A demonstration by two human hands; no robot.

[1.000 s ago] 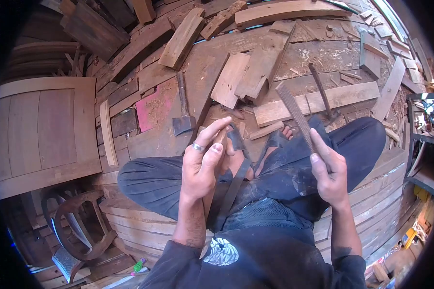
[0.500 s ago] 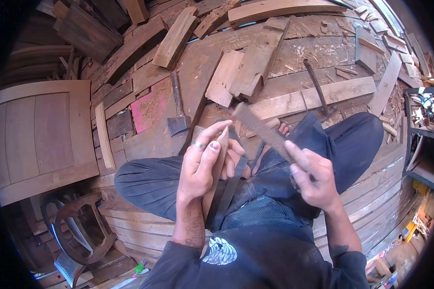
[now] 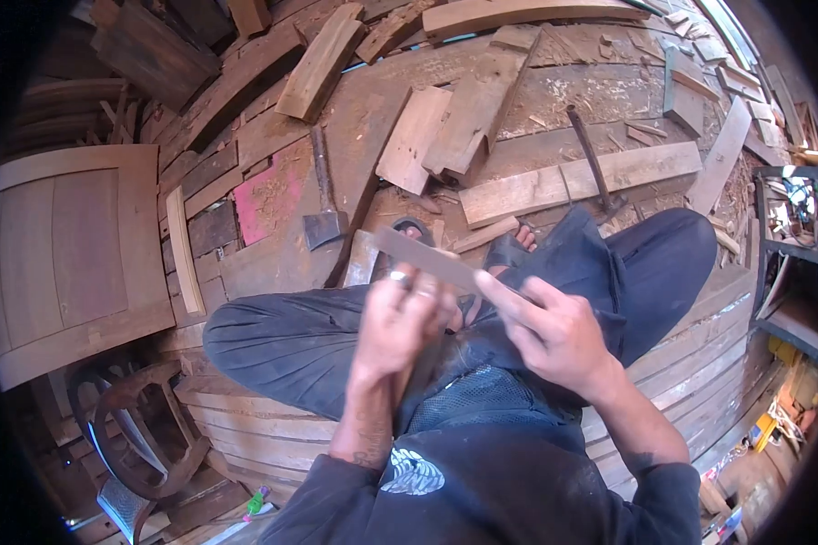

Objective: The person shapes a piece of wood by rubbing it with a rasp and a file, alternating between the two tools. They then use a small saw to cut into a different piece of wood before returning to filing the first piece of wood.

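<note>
My right hand [image 3: 556, 334] grips one end of a flat, brown rasp [image 3: 425, 258], its index finger stretched along it. The rasp reaches across to the left, its far part lying over the fingers of my left hand [image 3: 393, 325]. That left hand, with a ring on one finger, is closed around a narrow wooden piece [image 3: 401, 385]; most of the piece is hidden behind the hand and the rasp. Both hands are above my lap, between my folded legs in dark trousers [image 3: 277, 350].
An axe [image 3: 325, 229] lies on the planks ahead, and a hammer [image 3: 591, 163] rests across a board [image 3: 645, 168] to the right. Several wood blocks [image 3: 413, 136] and shavings litter the floor. A panelled wooden door [image 3: 82, 254] is at left, a dark shelf [image 3: 795, 318] at right.
My right hand has swung the rasp left and onto the wooden piece at my left hand. The left fingers have turned, now covering the piece's pointed tip from view.
</note>
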